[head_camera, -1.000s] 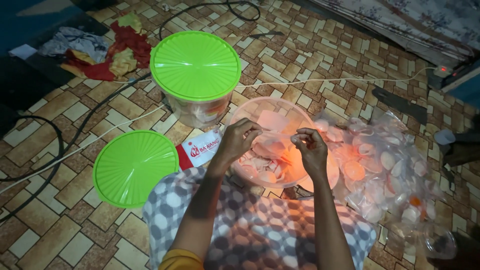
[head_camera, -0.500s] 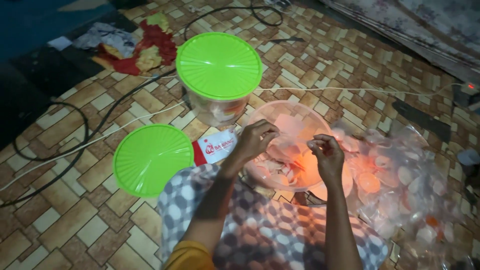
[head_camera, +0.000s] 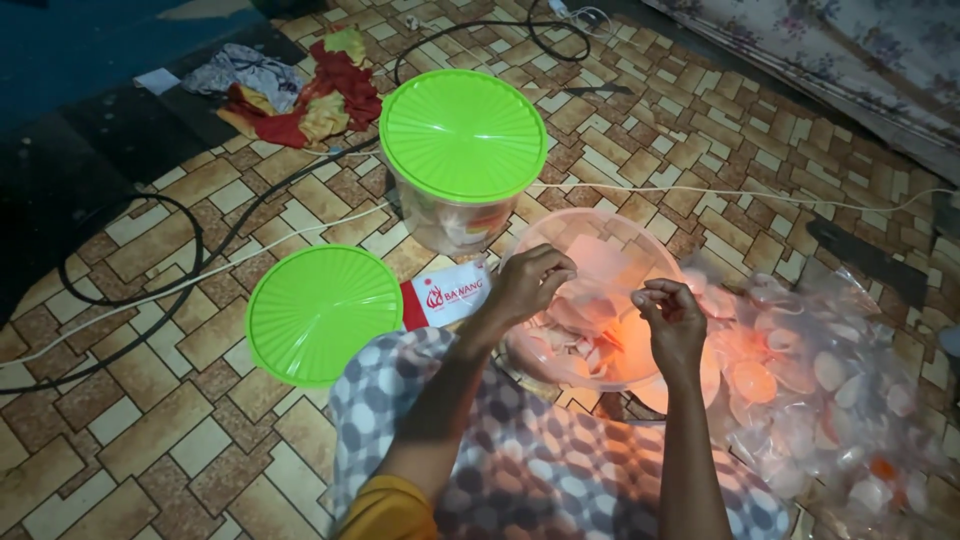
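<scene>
A clear round plastic container (head_camera: 600, 232) sits open on the floor in front of me, filled with pale pink and white crackers. My left hand (head_camera: 528, 285) hovers over its near left rim, fingertips pinched together on something small and pale. Over the near right rim, my right hand (head_camera: 672, 318) has its fingers curled and pinched too; what it pinches is too small to tell. A loose green round lid (head_camera: 322, 312) lies flat on the floor to the left of my left arm.
A second clear tub with a green lid (head_camera: 462, 135) stands behind the open one. A red-and-white packet (head_camera: 446, 295) lies between the lids. Clear bags of crackers (head_camera: 830, 390) pile at right. Cables (head_camera: 150, 290) cross the tiled floor; crumpled cloth (head_camera: 300, 95) lies far left.
The view has shifted, so everything sits lower and further right in frame. Both hands stay over the open container, the left fingers pinching more tightly.
</scene>
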